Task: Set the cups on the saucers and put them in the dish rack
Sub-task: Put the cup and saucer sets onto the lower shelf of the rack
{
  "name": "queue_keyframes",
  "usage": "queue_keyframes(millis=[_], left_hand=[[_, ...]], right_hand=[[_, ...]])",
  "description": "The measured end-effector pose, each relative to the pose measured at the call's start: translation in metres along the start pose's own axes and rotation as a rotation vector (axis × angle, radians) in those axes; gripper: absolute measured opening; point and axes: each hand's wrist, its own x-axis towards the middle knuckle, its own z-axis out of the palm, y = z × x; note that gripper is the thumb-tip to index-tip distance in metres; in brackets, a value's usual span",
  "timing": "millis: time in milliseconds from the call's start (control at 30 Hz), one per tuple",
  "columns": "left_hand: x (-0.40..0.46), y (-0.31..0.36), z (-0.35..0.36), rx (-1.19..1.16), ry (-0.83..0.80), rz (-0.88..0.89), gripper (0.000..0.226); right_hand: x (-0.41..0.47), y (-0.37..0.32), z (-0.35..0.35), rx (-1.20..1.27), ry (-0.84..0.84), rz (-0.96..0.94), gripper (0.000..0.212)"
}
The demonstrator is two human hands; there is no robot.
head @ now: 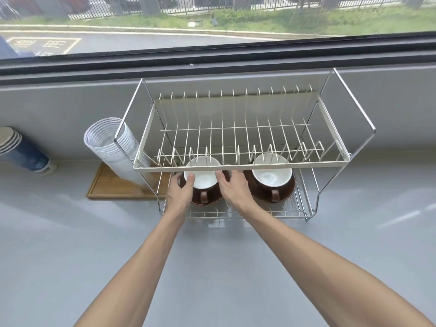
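1. Yellow painted characters mark the road outside the window; I cannot read them.
2. The dish rack [240, 167] holds two brown, white-lined cups on brown saucers on its lower tier: left cup [204, 179], right cup [271, 177].
3. The left hand [181, 188] and right hand [232, 186] flank the left cup, fingers loosely curled at its rim and saucer [207, 201]; whether they grip is unclear.

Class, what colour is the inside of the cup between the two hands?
White inside, brown outside: the left cup, seen best in the head view.
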Motion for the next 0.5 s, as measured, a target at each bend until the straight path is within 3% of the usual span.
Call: queue_keyframes(millis=[500], left_hand=[[0.000, -0.006, 0.010, 0.029, -0.002, 0.081, 0.050]], right_hand=[[0.010, 0.012, 0.003, -0.027, -0.016, 0.085, 0.048]])
